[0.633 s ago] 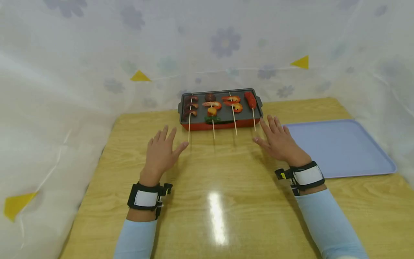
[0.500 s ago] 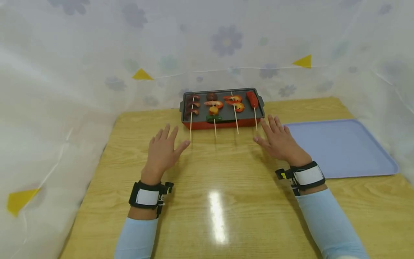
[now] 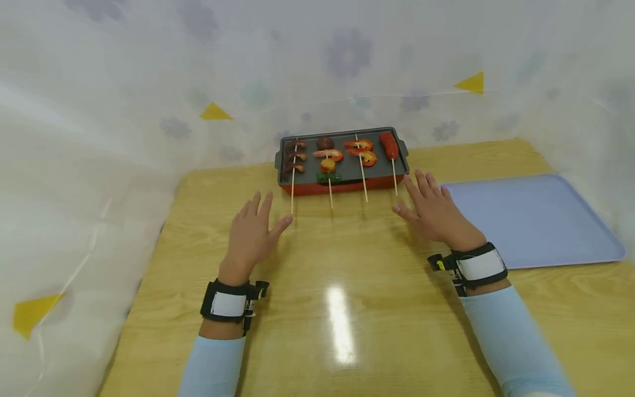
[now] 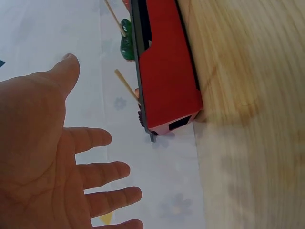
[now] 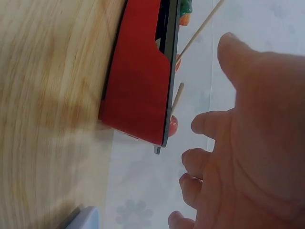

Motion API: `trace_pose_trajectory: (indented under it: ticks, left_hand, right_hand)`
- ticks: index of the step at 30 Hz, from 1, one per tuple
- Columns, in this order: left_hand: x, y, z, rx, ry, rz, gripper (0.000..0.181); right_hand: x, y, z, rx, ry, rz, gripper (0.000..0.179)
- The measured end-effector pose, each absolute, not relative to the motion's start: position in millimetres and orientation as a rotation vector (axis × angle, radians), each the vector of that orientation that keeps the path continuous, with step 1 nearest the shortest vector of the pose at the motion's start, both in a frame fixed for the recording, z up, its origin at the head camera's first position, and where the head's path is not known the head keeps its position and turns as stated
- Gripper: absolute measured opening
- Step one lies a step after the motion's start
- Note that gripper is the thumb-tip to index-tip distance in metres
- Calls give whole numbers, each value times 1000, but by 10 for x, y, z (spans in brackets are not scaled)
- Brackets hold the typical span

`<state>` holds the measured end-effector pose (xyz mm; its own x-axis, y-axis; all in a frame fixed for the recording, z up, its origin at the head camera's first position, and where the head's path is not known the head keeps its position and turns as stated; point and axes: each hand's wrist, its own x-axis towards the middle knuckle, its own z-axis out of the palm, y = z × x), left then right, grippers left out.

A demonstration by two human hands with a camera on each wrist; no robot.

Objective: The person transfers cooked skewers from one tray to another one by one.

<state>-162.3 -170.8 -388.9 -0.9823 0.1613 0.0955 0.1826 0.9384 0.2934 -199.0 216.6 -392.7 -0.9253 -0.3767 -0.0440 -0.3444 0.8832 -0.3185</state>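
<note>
At the back of the table stands a red grill (image 3: 347, 183) with a dark grey top plate. Across it lie skewers whose sticks point toward me: dark curled pieces (image 3: 296, 156) at left, a mixed skewer (image 3: 327, 165) with a green piece lowest, shrimp (image 3: 364, 156), and a red sausage (image 3: 389, 146) at right. My left hand (image 3: 249, 237) is held in front of the grill's left end, fingers spread, holding nothing. My right hand (image 3: 434, 212) is near the front right corner, palm down and fingers straight, also holding nothing. Both wrist views show the palms apart from the grill's red side.
A pale lavender tray (image 3: 536, 220) lies on the right of the wooden table (image 3: 307, 331), partly behind my right hand and wrist. Pale flowered sheeting (image 3: 347, 77) with yellow triangles hangs behind the table and at both sides.
The head view has shifted slightly, with the grill a little higher and the tray further right. Both hands keep their spread pose, and the skewers stay where they were on the grill.
</note>
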Motion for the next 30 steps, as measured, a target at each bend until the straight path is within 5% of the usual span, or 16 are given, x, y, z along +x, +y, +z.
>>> trace_pose_trajectory:
  ticks: [30]
  left_hand:
    - [-1685, -1324, -3938, -440, -2859, -578, 76]
  right_hand:
    - [-2042, 2368, -3759, -517, 2928, -402, 86]
